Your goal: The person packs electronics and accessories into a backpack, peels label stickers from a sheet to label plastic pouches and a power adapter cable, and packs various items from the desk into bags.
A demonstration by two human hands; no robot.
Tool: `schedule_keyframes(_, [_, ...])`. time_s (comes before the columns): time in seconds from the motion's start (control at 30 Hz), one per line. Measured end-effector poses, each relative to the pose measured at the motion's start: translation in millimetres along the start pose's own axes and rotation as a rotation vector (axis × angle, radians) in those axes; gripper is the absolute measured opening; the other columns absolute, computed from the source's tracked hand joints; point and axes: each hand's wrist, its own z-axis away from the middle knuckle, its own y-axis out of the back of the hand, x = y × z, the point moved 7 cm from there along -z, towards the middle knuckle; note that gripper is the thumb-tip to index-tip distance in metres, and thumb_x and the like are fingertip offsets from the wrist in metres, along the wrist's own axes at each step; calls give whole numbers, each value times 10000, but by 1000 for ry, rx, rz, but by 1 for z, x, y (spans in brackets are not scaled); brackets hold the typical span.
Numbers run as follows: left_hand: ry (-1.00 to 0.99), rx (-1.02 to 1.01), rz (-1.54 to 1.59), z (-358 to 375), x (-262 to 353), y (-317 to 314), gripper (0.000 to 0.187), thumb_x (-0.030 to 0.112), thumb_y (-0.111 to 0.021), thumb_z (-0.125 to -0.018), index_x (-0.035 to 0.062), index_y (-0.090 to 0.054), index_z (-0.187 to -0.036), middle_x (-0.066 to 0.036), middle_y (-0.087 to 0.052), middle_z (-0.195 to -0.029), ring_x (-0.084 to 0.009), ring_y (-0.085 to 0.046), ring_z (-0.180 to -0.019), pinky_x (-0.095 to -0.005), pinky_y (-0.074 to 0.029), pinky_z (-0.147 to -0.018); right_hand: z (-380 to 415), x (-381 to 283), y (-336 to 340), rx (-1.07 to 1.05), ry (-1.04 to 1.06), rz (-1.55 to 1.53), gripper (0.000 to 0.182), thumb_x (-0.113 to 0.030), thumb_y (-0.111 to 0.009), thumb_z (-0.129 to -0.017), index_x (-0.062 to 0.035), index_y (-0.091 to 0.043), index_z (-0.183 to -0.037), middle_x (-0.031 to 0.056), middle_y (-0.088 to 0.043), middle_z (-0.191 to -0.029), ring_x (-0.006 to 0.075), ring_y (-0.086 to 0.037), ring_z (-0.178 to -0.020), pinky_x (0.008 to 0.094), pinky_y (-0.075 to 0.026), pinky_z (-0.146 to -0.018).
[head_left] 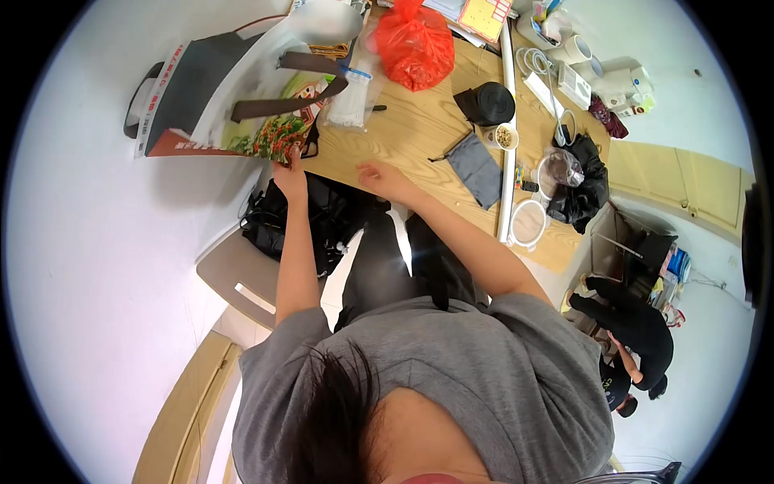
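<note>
A large printed shopping bag (218, 97) with brown strap handles and a picture of red and green food lies at the left end of the desk. My left hand (292, 171) is closed on its near lower edge, thumb on the printed side; the fingers behind are hidden. Over the desk's front edge, to the right of the bag, my right hand (382, 178) holds nothing, its fingers loosely bent and apart. Beyond the hands lies a clear plastic pouch (351, 101) of thin white strips. A red plastic bag (415, 47), knotted at the top, stands behind it.
On the wooden desk (403, 133) are a grey drawstring pouch (476, 169), a black round container (492, 103) and a small cup (505, 137). A long white tube (508, 121) runs along the right. A black backpack (294, 222) rests on a chair (242, 270). Other people bend over at right.
</note>
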Motion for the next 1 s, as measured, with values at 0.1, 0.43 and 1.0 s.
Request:
schedule_keyframes(0.1, [401,-200,319,3,-34,-23,465,381,-589,-862,-83,-570,-884,-108,-590,-669,-226,-613,-528,-334,-499,-532,-4,-4,5,22,64,-2,429,-227,-592,-836,-58,-504,-1220,96,-607,-1020,178,-588,-876,288,-483,-745])
schedule_keyframes(0.43, [347,-392,219,16,-19,-14,434,290,-626,-849,-103,-580,-670,-106,-580,-550,-181,-637,-554,-335,-444,-511,-79,-48,42,707,624,245,642,-60,-589,-773,-71,-328,-1360,157,-599,-1093,241,-612,-911,312,-482,-788])
schedule_keyframes(1.0, [176,-380,-218,-14,-51,-4,430,265,-617,-839,-109,-623,-627,-142,-613,-537,-253,-617,-502,-374,-471,-502,-141,-71,82,592,82,540,265,-217,-638,-734,-75,-645,-958,128,-652,-816,263,-635,-817,400,-487,-678])
